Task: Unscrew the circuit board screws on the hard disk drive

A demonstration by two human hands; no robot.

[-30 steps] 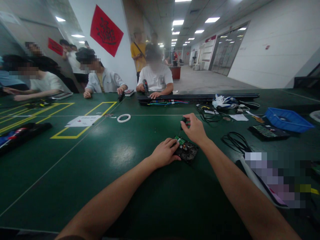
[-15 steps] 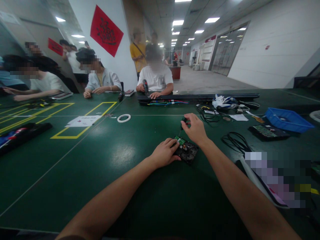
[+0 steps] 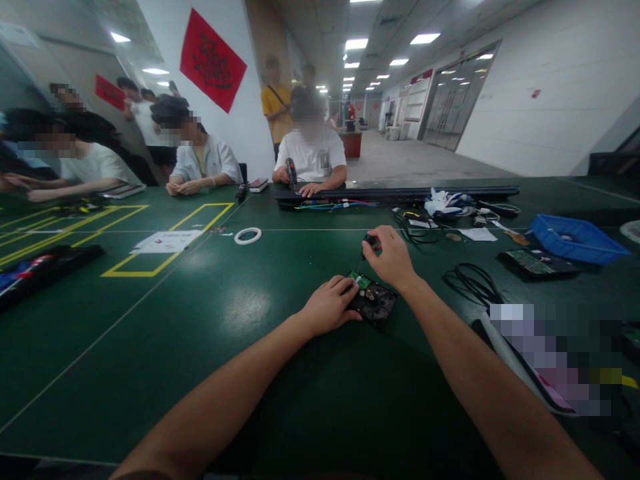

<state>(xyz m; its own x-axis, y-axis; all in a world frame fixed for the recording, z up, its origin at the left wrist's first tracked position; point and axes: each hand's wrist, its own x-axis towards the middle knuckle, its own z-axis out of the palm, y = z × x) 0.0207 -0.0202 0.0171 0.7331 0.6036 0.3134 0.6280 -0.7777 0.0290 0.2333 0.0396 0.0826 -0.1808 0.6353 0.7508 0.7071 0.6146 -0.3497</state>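
Observation:
A dark hard drive (image 3: 381, 305) with a green circuit board lies on the green table (image 3: 240, 360), in front of me. My left hand (image 3: 331, 307) grips its left side, fingers over the board and thumb along the near edge. Above the drive's far end, my right hand (image 3: 390, 257) pinches a dark-handled screwdriver (image 3: 367, 241). Its thin shaft points down at the green board; the exact contact of the tip is too small to make out.
A blue tray (image 3: 575, 239) and another drive (image 3: 540, 263) are at the right, near a coiled black cable (image 3: 473, 283). White tape (image 3: 248, 236) lies left of centre. Across the table, a person (image 3: 310, 157) holds a power drill (image 3: 291, 172) beside long black rails (image 3: 400, 195).
Both my hands, the screwdriver and the hard drive look unchanged. At the far left, the seated people's hands have shifted slightly.

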